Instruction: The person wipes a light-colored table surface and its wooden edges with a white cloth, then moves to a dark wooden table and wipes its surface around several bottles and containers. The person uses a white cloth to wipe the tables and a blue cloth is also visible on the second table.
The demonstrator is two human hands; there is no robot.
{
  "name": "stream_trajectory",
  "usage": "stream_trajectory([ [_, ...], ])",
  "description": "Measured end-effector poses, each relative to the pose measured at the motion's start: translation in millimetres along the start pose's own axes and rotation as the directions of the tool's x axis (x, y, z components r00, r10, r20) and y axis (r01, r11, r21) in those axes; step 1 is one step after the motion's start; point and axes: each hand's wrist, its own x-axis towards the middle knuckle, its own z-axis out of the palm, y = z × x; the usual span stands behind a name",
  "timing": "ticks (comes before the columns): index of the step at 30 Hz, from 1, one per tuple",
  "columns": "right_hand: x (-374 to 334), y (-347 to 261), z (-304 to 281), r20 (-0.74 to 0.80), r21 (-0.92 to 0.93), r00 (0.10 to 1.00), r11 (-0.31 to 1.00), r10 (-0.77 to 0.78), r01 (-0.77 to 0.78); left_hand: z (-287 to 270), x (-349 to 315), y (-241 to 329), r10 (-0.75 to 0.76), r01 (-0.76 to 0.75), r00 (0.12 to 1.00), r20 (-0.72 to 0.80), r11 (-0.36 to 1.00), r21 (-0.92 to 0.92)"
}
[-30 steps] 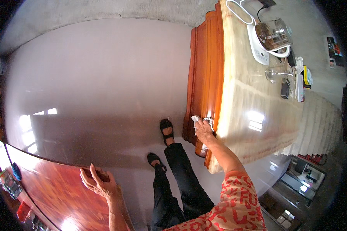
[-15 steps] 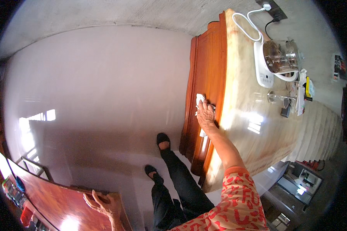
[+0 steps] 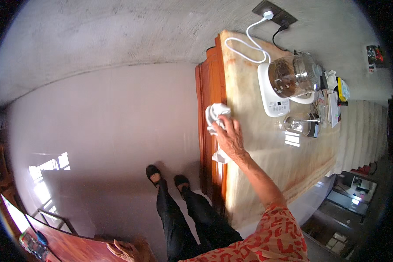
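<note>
A crumpled white cloth (image 3: 217,112) is gripped in my right hand (image 3: 229,139), at the front edge of the marble-patterned tabletop (image 3: 249,174). One end of the cloth hangs below my wrist, over the edge of the reddish-brown wooden cabinet (image 3: 208,83). My left hand (image 3: 123,250) is at the lower left with its fingers stretched out, beside a brown glossy wooden surface (image 3: 81,244). Whether it touches that surface I cannot tell. Nothing shows in it.
On the tabletop stand a glass kettle (image 3: 294,76) on a white base (image 3: 270,98) and a clear glass (image 3: 294,122). A white cord (image 3: 249,41) runs to a wall socket (image 3: 273,13). Papers and small packs (image 3: 334,102) lie along the wall side. A staircase (image 3: 358,135) rises beyond.
My right hand has lifted the cloth from the cabinet's front up to the tabletop edge. My feet have shifted and the view has turned. My left hand remains spread at the lower left.
</note>
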Motion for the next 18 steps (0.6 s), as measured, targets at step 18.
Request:
stream_trajectory([
  [18, 29.8, 7.1, -6.7, 0.197, 0.848, 0.716, 0.251, 0.67, -0.467, 78.3, 256.4, 213.0, 0.17, 0.242, 0.887, 0.429, 0.621, -0.745],
])
